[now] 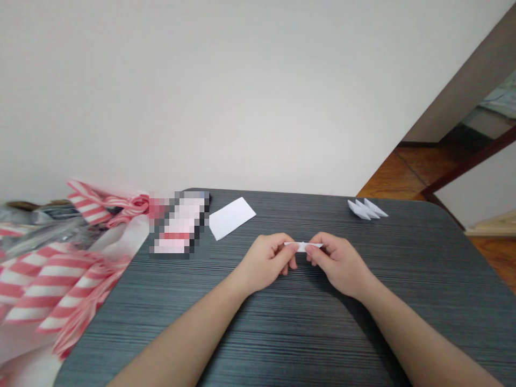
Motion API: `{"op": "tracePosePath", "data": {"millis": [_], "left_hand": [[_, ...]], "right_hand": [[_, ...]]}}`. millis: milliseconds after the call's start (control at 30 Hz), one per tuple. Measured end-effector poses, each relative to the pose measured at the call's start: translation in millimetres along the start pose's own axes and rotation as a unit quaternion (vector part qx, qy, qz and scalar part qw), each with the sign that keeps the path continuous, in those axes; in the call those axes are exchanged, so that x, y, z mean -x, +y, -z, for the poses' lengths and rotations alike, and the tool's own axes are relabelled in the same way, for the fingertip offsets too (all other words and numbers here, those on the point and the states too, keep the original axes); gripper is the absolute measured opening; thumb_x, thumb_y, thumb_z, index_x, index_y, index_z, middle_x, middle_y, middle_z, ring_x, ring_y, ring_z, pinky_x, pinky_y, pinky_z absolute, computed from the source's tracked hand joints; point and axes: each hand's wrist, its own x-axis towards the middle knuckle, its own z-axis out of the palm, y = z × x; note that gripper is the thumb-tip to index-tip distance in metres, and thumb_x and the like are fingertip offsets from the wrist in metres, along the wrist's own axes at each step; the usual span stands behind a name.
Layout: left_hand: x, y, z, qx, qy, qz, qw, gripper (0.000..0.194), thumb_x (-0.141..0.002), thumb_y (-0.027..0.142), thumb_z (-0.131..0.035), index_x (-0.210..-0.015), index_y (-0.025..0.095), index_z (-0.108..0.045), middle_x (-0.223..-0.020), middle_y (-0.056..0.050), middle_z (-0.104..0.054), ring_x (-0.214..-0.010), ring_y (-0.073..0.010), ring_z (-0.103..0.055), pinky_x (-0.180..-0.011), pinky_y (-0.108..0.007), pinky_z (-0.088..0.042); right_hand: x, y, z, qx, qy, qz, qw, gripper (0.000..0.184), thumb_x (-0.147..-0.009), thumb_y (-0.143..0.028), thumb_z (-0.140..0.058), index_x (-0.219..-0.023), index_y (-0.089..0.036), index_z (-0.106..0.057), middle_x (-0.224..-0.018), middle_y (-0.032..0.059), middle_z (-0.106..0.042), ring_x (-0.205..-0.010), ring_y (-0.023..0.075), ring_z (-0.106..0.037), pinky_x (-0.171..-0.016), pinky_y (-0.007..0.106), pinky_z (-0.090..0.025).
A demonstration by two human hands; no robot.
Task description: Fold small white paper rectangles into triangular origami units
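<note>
A small folded piece of white paper (302,246) is held between my two hands above the dark table (290,333). My left hand (271,259) pinches its left end between thumb and fingers. On the other end, my right hand (335,259) has the same kind of pinch, thumb on top. The paper looks narrow and pointed at both sides, and my fingers cover part of it. Beyond my left hand lies a flat white paper rectangle (233,218). Several folded white paper pieces (367,209) stand close together near the far right edge of the table.
A blurred-out, phone-like object (179,223) lies at the table's far left. Red-and-white striped bags (60,285) are heaped beside the left edge. A pale wall (258,97) rises behind the table, and wooden flooring (387,174) shows at the right.
</note>
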Motion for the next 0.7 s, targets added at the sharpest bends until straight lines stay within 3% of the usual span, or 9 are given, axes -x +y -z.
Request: {"op": "tracePosePath", "data": {"millis": [267,700], "left_hand": [[0.6,2.5,-0.4,0.0,-0.003,0.003,1.0,0.025,-0.093,0.031,-0.054,-0.074,0.015,-0.059,-0.061,0.0,-0.065,-0.047,-0.0072,-0.053,-0.048,-0.017,-0.041],[1.8,6.4,-1.0,0.004,-0.004,0.006,1.0,0.02,-0.09,0.028,-0.056,-0.076,0.015,-0.061,-0.064,0.0,-0.066,-0.048,-0.0072,-0.052,-0.048,-0.017,-0.04]], "right_hand": [[-0.5,3.9,-2.7,-0.025,-0.022,0.012,0.999,0.014,-0.09,-0.028,-0.059,-0.084,-0.02,-0.069,-0.068,-0.0017,-0.064,-0.062,0.0137,-0.055,-0.058,0.024,-0.04],[-0.2,-4.4,-1.2,0.02,-0.016,0.024,0.999,0.02,-0.09,-0.026,-0.058,-0.074,-0.019,-0.067,-0.064,-0.0015,-0.063,-0.059,0.0129,-0.053,-0.057,0.025,-0.036]]}}
